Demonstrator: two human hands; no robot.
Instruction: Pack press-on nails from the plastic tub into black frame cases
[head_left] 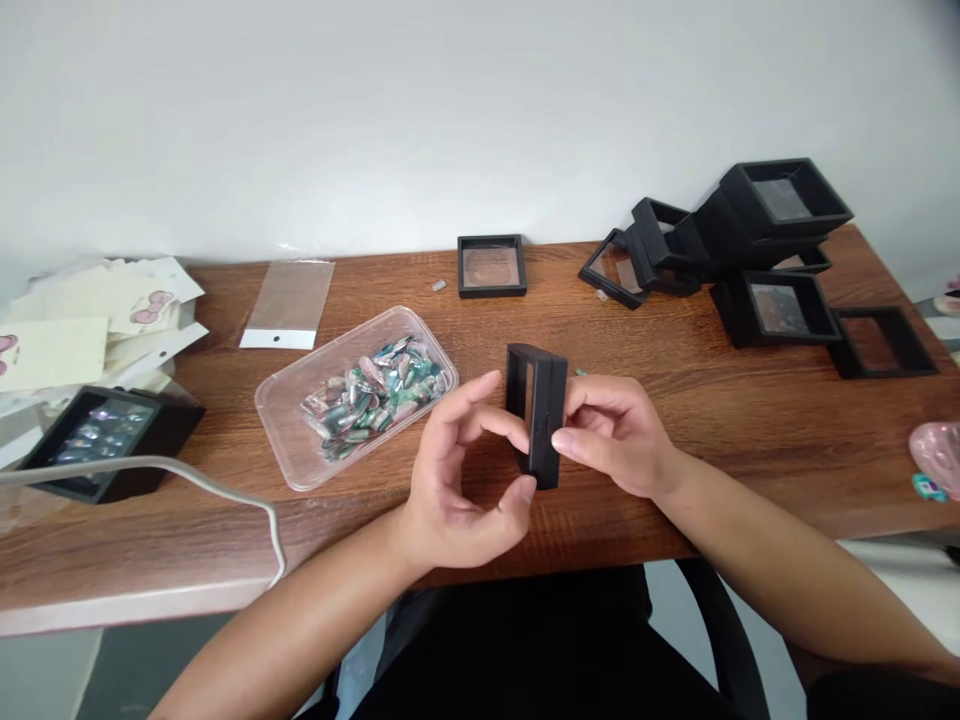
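A black frame box point(536, 400) stands on edge above the wooden table point(712, 400), held between both hands. My left hand point(457, 480) pinches its lower left side with thumb and fingers curled round it. My right hand point(615, 430) grips its right side, fingers closed on the edge. A clear plastic tray point(300, 440) of green, pink and white press-on nails point(375, 395) lies just left of my left hand.
Several black frame boxes point(750, 240) are piled at the back right, and one more black frame box point(491, 265) lies flat at the back centre. A black box with nails point(105, 435), paper cards point(90, 310), a clear bag point(289, 300) and a white cable point(225, 490) are on the left.
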